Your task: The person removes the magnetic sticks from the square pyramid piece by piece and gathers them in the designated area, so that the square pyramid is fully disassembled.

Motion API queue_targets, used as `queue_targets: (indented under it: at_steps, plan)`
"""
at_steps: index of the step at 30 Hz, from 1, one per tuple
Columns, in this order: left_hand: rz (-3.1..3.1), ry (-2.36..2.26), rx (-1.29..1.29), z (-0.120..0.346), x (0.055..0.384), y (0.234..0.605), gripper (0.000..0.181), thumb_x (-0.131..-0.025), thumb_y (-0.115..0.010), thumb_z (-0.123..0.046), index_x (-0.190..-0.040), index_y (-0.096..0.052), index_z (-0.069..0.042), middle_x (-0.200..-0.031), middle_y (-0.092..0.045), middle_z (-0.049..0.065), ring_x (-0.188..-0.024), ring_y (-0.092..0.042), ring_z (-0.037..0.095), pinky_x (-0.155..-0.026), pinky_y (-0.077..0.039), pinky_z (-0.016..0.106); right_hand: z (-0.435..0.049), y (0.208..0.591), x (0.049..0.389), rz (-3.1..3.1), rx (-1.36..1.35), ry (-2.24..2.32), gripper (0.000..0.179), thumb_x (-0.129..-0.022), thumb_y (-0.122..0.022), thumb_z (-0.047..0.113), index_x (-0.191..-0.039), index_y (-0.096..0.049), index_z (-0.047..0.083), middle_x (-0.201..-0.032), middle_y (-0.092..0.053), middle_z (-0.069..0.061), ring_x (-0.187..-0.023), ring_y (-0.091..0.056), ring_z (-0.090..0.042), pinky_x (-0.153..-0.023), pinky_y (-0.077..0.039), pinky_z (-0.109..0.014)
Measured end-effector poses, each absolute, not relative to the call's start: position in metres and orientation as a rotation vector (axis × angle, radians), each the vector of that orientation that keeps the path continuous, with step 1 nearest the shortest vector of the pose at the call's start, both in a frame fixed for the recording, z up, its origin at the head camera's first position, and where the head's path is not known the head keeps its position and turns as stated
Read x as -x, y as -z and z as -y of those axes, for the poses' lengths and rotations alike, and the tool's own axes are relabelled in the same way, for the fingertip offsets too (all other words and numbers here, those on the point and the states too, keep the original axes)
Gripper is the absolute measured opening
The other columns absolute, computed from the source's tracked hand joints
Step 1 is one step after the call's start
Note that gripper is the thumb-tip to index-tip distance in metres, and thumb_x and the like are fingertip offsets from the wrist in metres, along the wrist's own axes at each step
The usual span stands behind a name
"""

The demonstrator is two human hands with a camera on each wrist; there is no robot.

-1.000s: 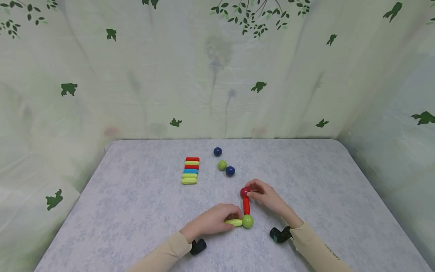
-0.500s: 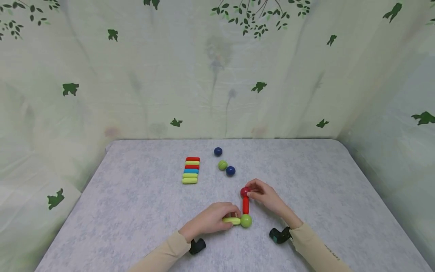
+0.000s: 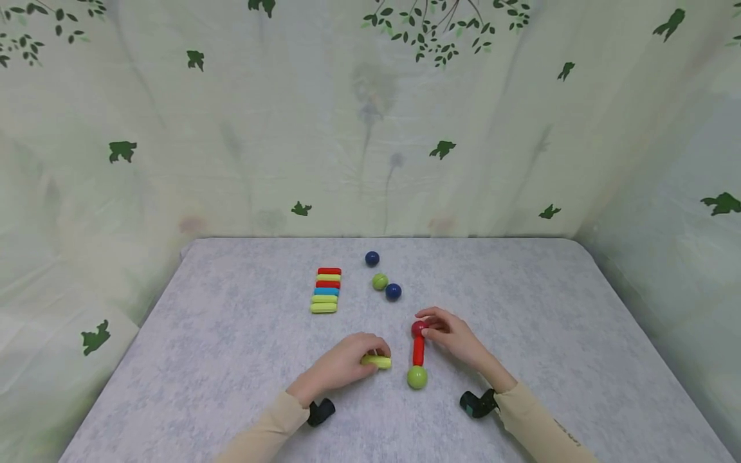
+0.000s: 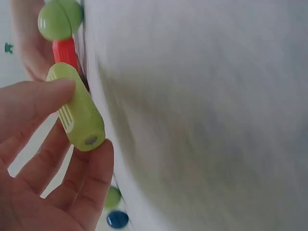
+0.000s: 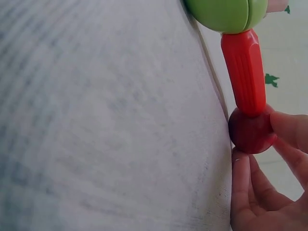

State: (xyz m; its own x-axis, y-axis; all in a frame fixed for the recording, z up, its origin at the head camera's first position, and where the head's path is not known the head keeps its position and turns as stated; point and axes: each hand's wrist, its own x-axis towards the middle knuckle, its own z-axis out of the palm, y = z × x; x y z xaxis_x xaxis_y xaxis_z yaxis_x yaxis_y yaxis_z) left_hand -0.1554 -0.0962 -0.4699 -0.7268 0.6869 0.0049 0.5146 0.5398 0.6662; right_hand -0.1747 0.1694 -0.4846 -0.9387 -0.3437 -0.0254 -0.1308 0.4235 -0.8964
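Observation:
In my left hand point(image 3: 349, 361) I hold a yellow-green rod point(image 4: 79, 108), pinched between thumb and fingers; a grey metal disc shows in its near end. The rod is apart from the green ball point(image 3: 417, 377). That ball joins one end of a red rod point(image 3: 419, 351), whose other end meets a red ball point(image 5: 250, 131). My right hand point(image 3: 457, 337) grips the red ball with its thumb and fingers. In the right wrist view the red rod point(image 5: 244, 72) runs straight from the red ball up to the green one.
Several coloured rods point(image 3: 326, 291) lie in a stacked row farther back on the grey table point(image 3: 202, 360). Right of them are a green ball point(image 3: 379, 281) and two dark blue balls point(image 3: 393, 292). A leaf-printed curtain point(image 3: 324, 128) stands behind the table.
My left hand has pulled the yellow-green rod away from the green ball, to the left and slightly back. My right hand stays at the red ball, its forefinger slightly lifted.

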Motion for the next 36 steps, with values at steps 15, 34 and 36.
queue_targets:
  at_steps: [15,34,36]
  plan:
    - [-2.937,-0.976,-0.636,0.16,0.187,0.471,0.023,-0.08,-0.071,0.006,-0.097,-0.066,-0.009,-0.098,-0.062,0.0,-0.095,-0.054,0.02,-0.082,-0.047,0.037,-0.175,0.485,0.17,-2.532,0.356,1.496,0.021,-0.09,-0.067,0.014,-0.109,-0.06,0.01,-0.101,-0.062,-0.003,-0.087,-0.057,-0.018,-0.074,-0.048,-0.031]
    - [-3.037,-0.856,-0.601,0.169,0.201,0.471,0.022,-0.079,-0.07,0.007,-0.097,-0.066,-0.005,-0.094,-0.054,0.003,-0.095,-0.049,0.025,-0.082,-0.047,0.039,-0.184,0.485,0.155,-2.532,0.3,1.432,0.024,-0.088,-0.07,0.02,-0.1,-0.053,0.007,-0.085,-0.059,-0.002,-0.07,-0.051,-0.018,-0.058,-0.042,-0.025]
    - [-3.043,-0.849,-0.616,0.169,0.201,0.471,0.022,-0.079,-0.071,0.007,-0.096,-0.066,-0.006,-0.093,-0.053,0.003,-0.095,-0.049,0.025,-0.081,-0.047,0.038,-0.186,0.485,0.154,-2.517,0.326,1.443,0.023,-0.089,-0.069,0.02,-0.099,-0.054,0.006,-0.085,-0.059,-0.003,-0.069,-0.051,-0.018,-0.058,-0.041,-0.025]
